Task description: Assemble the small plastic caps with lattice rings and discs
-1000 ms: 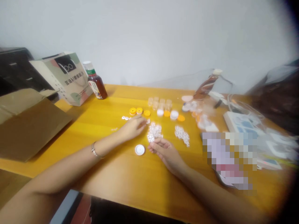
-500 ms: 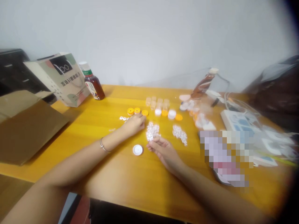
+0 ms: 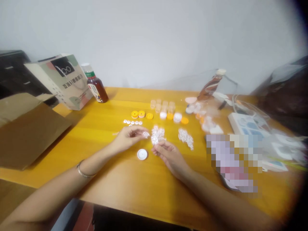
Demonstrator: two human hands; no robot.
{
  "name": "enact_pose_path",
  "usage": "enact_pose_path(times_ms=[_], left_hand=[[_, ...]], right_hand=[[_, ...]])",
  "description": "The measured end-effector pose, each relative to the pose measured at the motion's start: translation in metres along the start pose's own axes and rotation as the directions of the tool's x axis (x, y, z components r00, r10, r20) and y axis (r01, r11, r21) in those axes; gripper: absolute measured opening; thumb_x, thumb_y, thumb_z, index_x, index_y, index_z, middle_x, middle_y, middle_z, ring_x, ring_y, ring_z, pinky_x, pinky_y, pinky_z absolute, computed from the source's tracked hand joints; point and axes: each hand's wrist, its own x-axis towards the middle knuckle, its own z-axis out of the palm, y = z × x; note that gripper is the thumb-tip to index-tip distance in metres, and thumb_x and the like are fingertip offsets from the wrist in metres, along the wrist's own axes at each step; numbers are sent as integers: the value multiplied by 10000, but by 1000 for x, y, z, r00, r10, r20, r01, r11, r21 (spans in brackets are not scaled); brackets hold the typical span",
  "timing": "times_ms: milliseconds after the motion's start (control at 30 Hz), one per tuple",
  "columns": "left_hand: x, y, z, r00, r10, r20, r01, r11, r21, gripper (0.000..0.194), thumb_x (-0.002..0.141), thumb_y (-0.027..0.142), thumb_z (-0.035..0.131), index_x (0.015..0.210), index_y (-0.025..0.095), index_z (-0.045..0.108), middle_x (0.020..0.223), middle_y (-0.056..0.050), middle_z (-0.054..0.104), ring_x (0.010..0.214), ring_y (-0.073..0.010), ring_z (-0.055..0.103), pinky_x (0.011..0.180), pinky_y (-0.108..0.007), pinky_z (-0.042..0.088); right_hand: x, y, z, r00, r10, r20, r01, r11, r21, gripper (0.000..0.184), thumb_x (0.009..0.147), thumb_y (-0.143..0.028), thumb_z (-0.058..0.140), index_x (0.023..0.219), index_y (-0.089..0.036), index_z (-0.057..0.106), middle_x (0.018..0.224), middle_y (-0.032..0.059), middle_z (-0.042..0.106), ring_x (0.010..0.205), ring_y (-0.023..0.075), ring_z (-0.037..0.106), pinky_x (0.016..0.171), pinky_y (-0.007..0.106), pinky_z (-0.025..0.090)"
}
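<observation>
Between thumb and fingers, my left hand [image 3: 127, 138] pinches a small white printed disc [image 3: 145, 135]. My right hand [image 3: 169, 155] is closed at the near edge of a pile of small white printed pieces [image 3: 157, 132]; whatever its fingertips may hold is too small to make out. A round white lid [image 3: 142, 154] lies on the table between the two hands. Just beyond my left hand is a row of small white discs [image 3: 132, 122]. Yellow round caps [image 3: 141, 114] stand behind that row. To the right lies a second pile of white pieces [image 3: 185, 139].
Clear small cups [image 3: 165, 106] stand behind white and orange lids [image 3: 177, 117]. A tea bottle [image 3: 97, 86], paper bag [image 3: 69, 83] and cardboard box [image 3: 31, 128] are at left. At right are another bottle [image 3: 210, 86], a white box [image 3: 250, 126] and a blurred-out flat object [image 3: 228, 160].
My left hand has come back from near the yellow caps, toward me, and now shows a white disc in its fingers. My right hand has hardly moved.
</observation>
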Motion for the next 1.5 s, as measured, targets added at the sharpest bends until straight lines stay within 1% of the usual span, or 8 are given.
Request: enact_pose_path(times_ms=[100,233,400,567,700,800,1200,1500], left_hand=[[-9,0,1,997,-77,7,77,988,-137,233,744,221,639,967,154,618,952,-56,672,862,-136,625,829,-272,477],[-9,0,0,998,-70,2,69,980,-187,209,744,222,642,937,147,616,921,-49,665,827,-128,617,803,-254,471],[-10,2,-1,1000,14,6,-13,992,-128,188,771,235,614,938,149,606,909,-51,639,833,-134,585,799,-267,452],[-12,8,4,981,179,82,-179,984,2,165,783,217,601,941,177,629,932,-55,575,867,-138,544,813,-287,432],[-10,12,7,964,213,159,-224,973,48,163,797,200,584,952,195,632,984,-72,565,945,-164,535,869,-327,419],[-9,11,8,958,223,179,-233,972,39,163,803,202,579,959,191,628,1003,-79,583,960,-171,544,878,-336,420],[-8,8,3,965,104,242,-125,989,74,180,800,210,577,966,172,633,943,-49,660,851,-135,595,784,-251,459],[-11,5,8,974,54,221,-58,998,14,191,801,212,574,981,164,620,930,-58,663,791,-120,609,721,-235,482]], right_hand=[[1,0,0,1000,-11,2,11,1000,-18,156,632,-295,741,651,-194,623,641,-19,652,613,92,547,681,253,407],[1,2,-1,1000,-31,5,31,998,-50,151,630,-294,740,657,-196,628,636,-22,651,603,91,548,666,252,410],[1,5,-2,998,-62,10,63,992,-106,152,641,-311,729,668,-198,630,628,-23,655,590,94,555,630,250,406],[1,6,-3,995,-80,65,91,977,-195,148,657,-326,710,668,-199,635,621,-18,652,587,104,554,615,258,408],[-1,4,-2,993,-80,91,100,967,-237,134,678,-333,691,690,-210,638,636,-18,655,603,109,559,622,262,411],[-2,3,-1,993,-84,86,104,960,-258,140,683,-340,684,686,-208,636,634,-16,650,602,112,556,621,263,413],[-5,0,0,993,-58,99,89,935,-344,104,707,-297,667,677,-201,640,644,-22,645,617,102,548,648,254,415],[-4,-2,2,992,-83,95,112,930,-351,126,721,-320,653,671,-205,638,644,-12,641,614,111,546,638,256,422]])
